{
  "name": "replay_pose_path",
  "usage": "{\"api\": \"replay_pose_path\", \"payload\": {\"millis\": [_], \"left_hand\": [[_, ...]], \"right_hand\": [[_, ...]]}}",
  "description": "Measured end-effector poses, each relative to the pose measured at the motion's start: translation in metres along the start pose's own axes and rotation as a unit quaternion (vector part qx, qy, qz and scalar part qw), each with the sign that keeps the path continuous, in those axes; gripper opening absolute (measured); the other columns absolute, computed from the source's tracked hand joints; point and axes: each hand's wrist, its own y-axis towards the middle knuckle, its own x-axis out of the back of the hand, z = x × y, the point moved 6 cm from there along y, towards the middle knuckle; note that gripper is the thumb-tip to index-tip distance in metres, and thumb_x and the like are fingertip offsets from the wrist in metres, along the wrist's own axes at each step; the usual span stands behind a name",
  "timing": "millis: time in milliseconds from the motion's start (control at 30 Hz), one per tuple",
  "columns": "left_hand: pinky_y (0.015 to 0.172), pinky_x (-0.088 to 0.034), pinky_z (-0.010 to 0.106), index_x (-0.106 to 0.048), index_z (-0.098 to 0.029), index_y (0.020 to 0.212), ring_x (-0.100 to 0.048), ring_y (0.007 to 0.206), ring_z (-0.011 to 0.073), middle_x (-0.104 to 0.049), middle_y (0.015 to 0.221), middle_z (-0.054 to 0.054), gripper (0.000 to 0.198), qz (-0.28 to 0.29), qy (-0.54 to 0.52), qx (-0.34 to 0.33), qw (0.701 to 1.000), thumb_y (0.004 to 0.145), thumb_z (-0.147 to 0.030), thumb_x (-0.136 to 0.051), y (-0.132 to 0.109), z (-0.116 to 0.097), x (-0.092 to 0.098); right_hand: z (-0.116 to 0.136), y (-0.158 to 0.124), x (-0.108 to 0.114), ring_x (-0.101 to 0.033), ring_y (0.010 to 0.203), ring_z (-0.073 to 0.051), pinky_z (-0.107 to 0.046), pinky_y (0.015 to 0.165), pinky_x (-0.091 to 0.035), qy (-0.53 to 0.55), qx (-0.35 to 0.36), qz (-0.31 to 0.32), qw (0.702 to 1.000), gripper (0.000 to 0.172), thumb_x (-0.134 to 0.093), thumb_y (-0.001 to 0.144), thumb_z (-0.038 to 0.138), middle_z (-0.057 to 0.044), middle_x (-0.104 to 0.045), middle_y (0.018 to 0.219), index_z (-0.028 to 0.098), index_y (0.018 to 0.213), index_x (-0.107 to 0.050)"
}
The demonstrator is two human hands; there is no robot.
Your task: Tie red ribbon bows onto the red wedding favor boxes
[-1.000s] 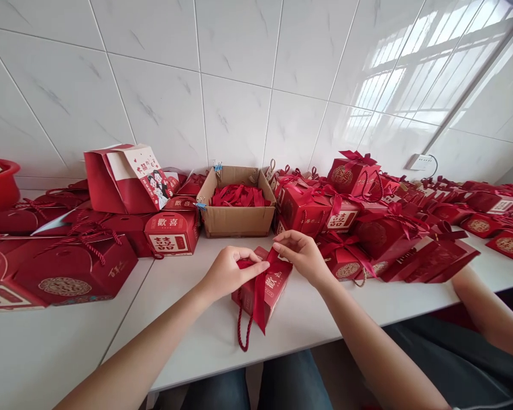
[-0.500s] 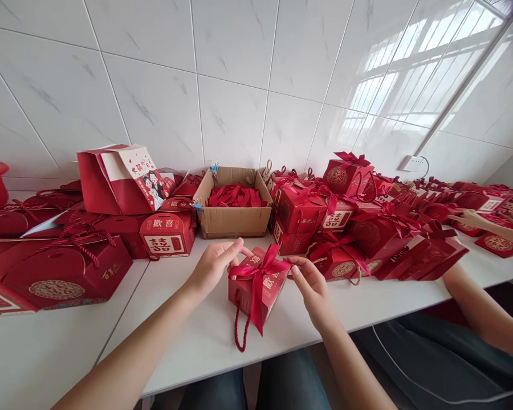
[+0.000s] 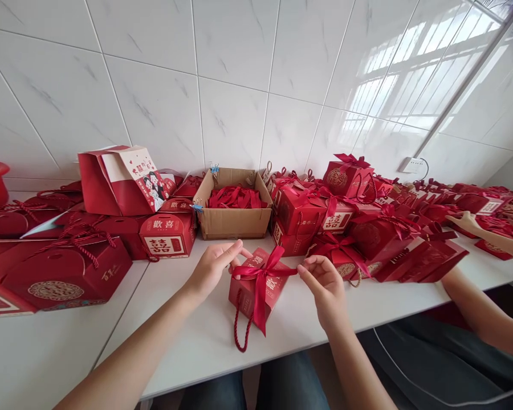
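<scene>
A small red gift box (image 3: 256,293) with pale Chinese lettering sits on the white table before me. On its top lies a red ribbon bow (image 3: 261,275), with a tail hanging down the front. My right hand (image 3: 325,285) pinches the tip of the bow's right loop between thumb and finger. At the box's upper left, my left hand (image 3: 216,265) has its fingers closed on the left loop; the fingertips are partly hidden. A twisted dark red cord handle (image 3: 241,333) droops from the box's left side onto the table.
An open cardboard box (image 3: 235,223) of loose red ribbons (image 3: 236,197) stands behind, blue clips on its rim. Stacked red gift boxes (image 3: 301,208) stand right, larger corded boxes (image 3: 68,279) left. A co-worker's hands (image 3: 468,223) are among boxes at far right.
My right hand has moved a little to the right, drawing the bow's right loop outward. My left hand stays nearly in place. The co-worker's hands at far right have shifted slightly.
</scene>
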Motion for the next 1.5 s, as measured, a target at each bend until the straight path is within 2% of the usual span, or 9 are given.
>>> {"api": "replay_pose_path", "payload": {"millis": [267,400,500,667,800,967,1200,1367,1500], "left_hand": [[0.07,-0.038,0.031,-0.071,-0.018,0.077,-0.054,0.062,0.0184,-0.06,0.055,0.001,0.051,-0.001,-0.017,-0.006,1.0,0.085,-0.061,-0.045,-0.001,0.001,0.0],[0.067,-0.04,0.029,-0.07,-0.017,0.08,-0.056,0.064,0.0175,-0.064,0.063,0.002,0.048,0.005,-0.053,-0.005,0.999,0.085,-0.06,-0.048,0.0,0.002,-0.002],[0.065,-0.04,0.027,-0.07,-0.017,0.083,-0.057,0.066,0.017,-0.065,0.067,0.002,0.046,0.0,-0.073,0.003,0.997,0.084,-0.059,-0.051,-0.001,0.004,-0.003],[0.064,-0.038,0.027,-0.071,-0.016,0.09,-0.053,0.067,0.015,-0.062,0.075,0.002,0.049,-0.031,-0.067,0.01,0.997,0.082,-0.061,-0.052,0.001,0.01,0.002],[0.064,-0.037,0.027,-0.07,-0.017,0.095,-0.051,0.063,0.0126,-0.06,0.083,0.002,0.049,-0.051,-0.063,0.011,0.997,0.084,-0.061,-0.05,0.005,0.017,0.007],[0.059,-0.036,0.026,-0.069,-0.016,0.091,-0.05,0.06,0.0122,-0.061,0.079,0.003,0.05,-0.065,-0.076,0.022,0.995,0.084,-0.061,-0.049,0.008,0.023,0.008],[0.059,-0.04,0.029,-0.065,-0.015,0.101,-0.051,0.058,0.0151,-0.065,0.071,0.004,0.055,-0.082,-0.075,0.046,0.993,0.08,-0.063,-0.051,0.012,0.026,0.01],[0.061,-0.041,0.03,-0.063,-0.016,0.1,-0.052,0.06,0.0154,-0.065,0.069,0.003,0.055,-0.067,-0.063,0.057,0.994,0.08,-0.066,-0.05,0.013,0.028,0.006],[0.06,-0.041,0.03,-0.063,-0.015,0.097,-0.052,0.057,0.0154,-0.064,0.068,0.004,0.057,-0.063,-0.053,0.054,0.995,0.078,-0.067,-0.051,0.012,0.027,0.003]], "right_hand": [[-0.025,-0.021,0.006,-0.057,0.095,-0.022,-0.035,0.081,-0.049,-0.043,0.017,-0.034,0.998,0.027,-0.066,0.08,0.04,-0.006,-0.06,0.101,0.023,0.098,-0.056],[-0.031,-0.046,-0.021,-0.036,0.137,-0.028,-0.048,0.111,-0.034,-0.044,0.028,0.153,0.987,0.081,-0.067,0.079,0.039,-0.01,-0.035,0.149,0.031,0.146,-0.022],[-0.035,-0.059,-0.034,-0.018,0.145,-0.029,-0.055,0.117,-0.018,-0.09,0.015,0.19,0.978,0.113,-0.075,0.073,0.035,-0.01,-0.016,0.157,0.033,0.15,0.008],[-0.029,-0.062,-0.048,-0.026,0.143,-0.031,-0.054,0.115,-0.026,-0.089,0.048,0.133,0.986,0.117,-0.077,0.069,0.033,-0.014,-0.021,0.154,0.029,0.15,0.008],[-0.024,-0.059,-0.053,-0.041,0.134,-0.031,-0.049,0.108,-0.04,-0.096,0.036,0.115,0.988,0.099,-0.075,0.07,0.029,-0.014,-0.042,0.14,0.027,0.148,-0.014],[-0.02,-0.063,-0.04,-0.042,0.131,-0.033,-0.051,0.108,-0.039,-0.126,0.061,0.075,0.987,0.091,-0.077,0.067,0.028,-0.01,-0.042,0.142,0.032,0.143,-0.027],[0.002,-0.06,0.013,-0.036,0.134,-0.037,-0.058,0.109,-0.029,-0.158,0.176,-0.085,0.968,0.1,-0.076,0.068,0.037,-0.014,-0.032,0.148,0.029,0.148,-0.017],[0.057,-0.022,0.062,-0.043,0.127,-0.035,-0.054,0.104,-0.036,-0.201,0.25,-0.238,0.917,0.099,-0.076,0.065,0.041,-0.017,-0.033,0.145,0.024,0.147,-0.023],[0.058,0.019,0.086,-0.042,0.124,-0.037,-0.053,0.095,-0.044,-0.281,0.218,-0.29,0.889,0.114,-0.078,0.061,0.046,-0.023,-0.033,0.139,0.015,0.15,-0.014]]}}
